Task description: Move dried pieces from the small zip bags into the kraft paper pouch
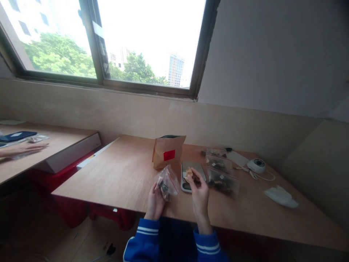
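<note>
My left hand [156,202] is closed on a clear zip bag [167,183] with a red seal line and dark and pale pieces inside. Between the fingertips of my right hand [200,191] is a tan, crinkled piece [188,174], too small to name exactly. It is held above a flat kitchen scale [185,187]; whether it touches the plate is hidden by my fingers. Behind the bag stands an open brown paper pouch [169,151] with a red label. Several filled zip bags [222,182] lie in a row right of the scale.
A white dome-shaped device [256,165] with a cable sits at the right, beyond a crumpled white tissue [280,196]. On a separate table at the left, another person's hand [25,148] rests near a dark blue item [19,136]. Red stools [62,207] stand below the tables.
</note>
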Available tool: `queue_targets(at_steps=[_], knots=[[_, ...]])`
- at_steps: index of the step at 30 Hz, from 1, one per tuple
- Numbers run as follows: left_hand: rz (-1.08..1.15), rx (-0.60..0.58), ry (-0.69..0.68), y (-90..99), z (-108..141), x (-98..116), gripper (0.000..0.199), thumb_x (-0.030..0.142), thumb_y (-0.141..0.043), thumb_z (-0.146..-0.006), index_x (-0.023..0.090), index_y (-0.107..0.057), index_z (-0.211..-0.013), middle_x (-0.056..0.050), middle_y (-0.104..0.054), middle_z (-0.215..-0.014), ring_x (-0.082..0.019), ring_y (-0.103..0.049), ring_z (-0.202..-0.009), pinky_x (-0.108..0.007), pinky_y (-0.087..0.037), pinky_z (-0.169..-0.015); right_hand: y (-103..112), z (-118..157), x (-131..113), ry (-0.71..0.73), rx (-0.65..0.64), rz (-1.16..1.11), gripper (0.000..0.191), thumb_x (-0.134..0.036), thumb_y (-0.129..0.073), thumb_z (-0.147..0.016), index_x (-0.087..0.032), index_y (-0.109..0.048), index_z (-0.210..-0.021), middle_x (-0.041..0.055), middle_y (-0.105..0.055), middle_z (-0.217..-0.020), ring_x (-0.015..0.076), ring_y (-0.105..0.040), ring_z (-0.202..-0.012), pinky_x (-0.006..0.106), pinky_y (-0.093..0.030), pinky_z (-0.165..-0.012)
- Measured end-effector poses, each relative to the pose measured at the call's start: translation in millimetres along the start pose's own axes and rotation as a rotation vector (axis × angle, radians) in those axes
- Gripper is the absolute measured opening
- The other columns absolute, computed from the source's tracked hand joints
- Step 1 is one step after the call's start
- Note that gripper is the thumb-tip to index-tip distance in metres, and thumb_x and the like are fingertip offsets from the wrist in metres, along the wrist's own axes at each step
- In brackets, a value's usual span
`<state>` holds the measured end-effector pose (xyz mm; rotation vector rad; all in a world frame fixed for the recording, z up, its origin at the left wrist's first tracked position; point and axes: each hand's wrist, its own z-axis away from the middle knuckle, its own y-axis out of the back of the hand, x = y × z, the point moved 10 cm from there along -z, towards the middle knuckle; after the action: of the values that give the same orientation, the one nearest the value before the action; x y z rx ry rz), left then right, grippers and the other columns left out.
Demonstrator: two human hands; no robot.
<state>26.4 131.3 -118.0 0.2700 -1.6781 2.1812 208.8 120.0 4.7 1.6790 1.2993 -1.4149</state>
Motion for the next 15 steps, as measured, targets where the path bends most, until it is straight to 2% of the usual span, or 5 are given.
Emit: queue_targets(at_steps=[3, 5, 8, 11, 15], knots=[[0.024, 0.026, 0.013, -2.5, -14.3, 4.1, 0.030, 0.020, -0.043, -0.091, 0.013, -0.063, -0.111, -0.007, -0.074, -0.089, -0.016, -0.069, -0.083, -0.027, -0.052, -0.082, -22.5, -39.4, -44.6, 0.202, -0.012, 0.062, 0.038, -0.038, -0.064, -0.080, -0.016, -0.065, -0.110, 0.0104, -0.068, -0.107, 0.0226, -0.064, -0.095, 0.041, -0.052, -0.087], [0.057, 0.023, 0.027, -1.7, -20.6, 4.6, 0.033, 0.019, -0.038, -0.092, 0.013, -0.063, -0.114, -0.007, -0.074, -0.091, -0.016, -0.069, -0.088, -0.028, -0.050, -0.087, -46.8, -68.8, -74.7, 0.354, -0.054, 0.080, 0.033, -0.036, -0.062, -0.082, -0.017, -0.066, -0.108, 0.0096, -0.067, -0.106, 0.0212, -0.063, -0.094, 0.040, -0.052, -0.087], [0.079, -0.048, 0.069, 0.8, -25.9, 0.4, 0.036, 0.020, -0.036, -0.092, 0.015, -0.064, -0.114, -0.008, -0.074, -0.099, -0.019, -0.067, -0.100, -0.033, -0.046, -0.097, -87.6, -106.8, -106.3, 0.543, -0.133, 0.133, 0.027, -0.031, -0.060, -0.082, -0.019, -0.066, -0.105, 0.0085, -0.066, -0.103, 0.0198, -0.061, -0.092, 0.037, -0.052, -0.085], [0.079, -0.062, 0.090, 11.5, -29.7, -3.4, 0.034, 0.019, -0.038, -0.092, 0.017, -0.066, -0.111, -0.007, -0.074, -0.098, -0.019, -0.066, -0.104, -0.033, -0.043, -0.101, -123.8, -127.0, -117.5, 0.691, -0.210, 0.224, 0.022, -0.025, -0.058, -0.082, -0.020, -0.067, -0.102, 0.0082, -0.063, -0.101, 0.0197, -0.059, -0.095, 0.034, -0.051, -0.085], [0.074, -0.114, 0.110, 14.0, -32.2, -5.9, 0.035, 0.021, -0.039, -0.092, 0.018, -0.063, -0.117, -0.007, -0.074, -0.099, -0.019, -0.066, -0.103, -0.034, -0.042, -0.102, -157.0, -130.6, -101.2, 0.725, -0.373, 0.303, 0.022, -0.021, -0.056, -0.083, -0.021, -0.068, -0.102, 0.0063, -0.063, -0.100, 0.0177, -0.060, -0.095, 0.031, -0.049, -0.087]])
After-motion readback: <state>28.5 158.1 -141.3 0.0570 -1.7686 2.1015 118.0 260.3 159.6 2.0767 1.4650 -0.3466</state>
